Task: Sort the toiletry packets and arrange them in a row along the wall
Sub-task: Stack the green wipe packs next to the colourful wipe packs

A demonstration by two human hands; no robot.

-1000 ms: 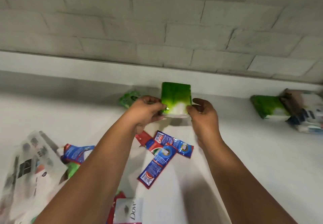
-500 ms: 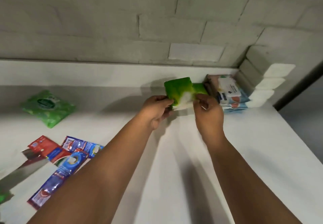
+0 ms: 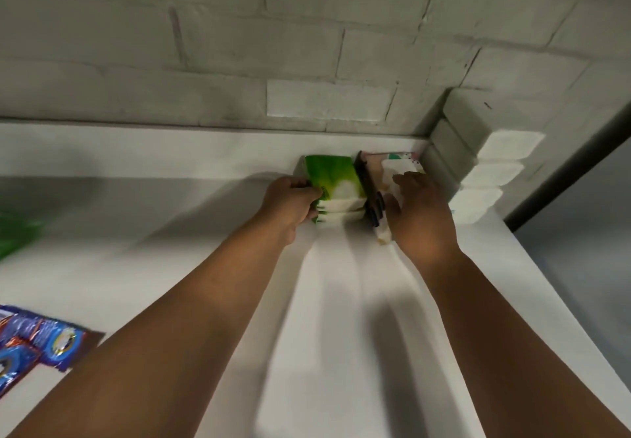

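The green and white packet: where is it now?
Head view, upper centre: the green and white packet stands against the wall, left hand gripping it, beside the packets in the corner.

Your right hand (image 3: pixel 418 213) is hiding most of the white packets (image 3: pixel 397 167); the blurry green packet (image 3: pixel 13 236) and blue sachets (image 3: pixel 37 342) are getting cropped at the left edge.

Green-and-white packets (image 3: pixel 333 183) lie stacked against the left fingers (image 3: pixel 300 195); pale packets (image 3: pixel 397 167) sit under the right fingers (image 3: pixel 409 181), touching the stack's right side.

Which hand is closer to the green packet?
Left. The left hand is gripping the green packet at its left edge. The right hand is off to its right, resting on the white packets by the corner.
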